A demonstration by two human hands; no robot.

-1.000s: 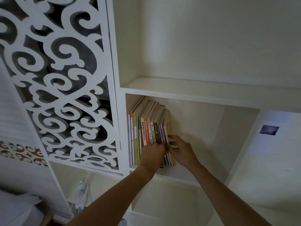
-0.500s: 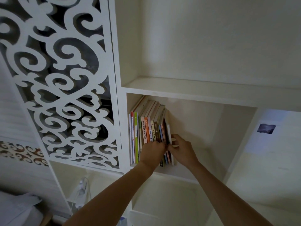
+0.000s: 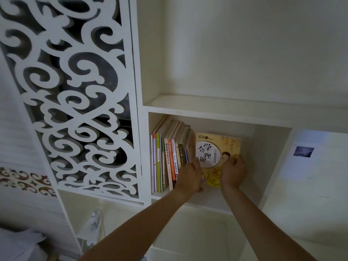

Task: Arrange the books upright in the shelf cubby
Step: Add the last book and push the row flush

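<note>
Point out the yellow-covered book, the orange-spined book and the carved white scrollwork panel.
Yellow-covered book (image 3: pixel 211 147): head view, front cover.
Orange-spined book (image 3: pixel 171 164): head view, spine.
Carved white scrollwork panel (image 3: pixel 75 102): head view, central scroll.

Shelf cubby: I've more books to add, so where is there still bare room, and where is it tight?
Free: the cubby floor between the yellow book and the right wall. The shelf above is bare too. Crowded: the left side, where the upright books pack against the wall, with the left hand and right hand alongside.
</note>
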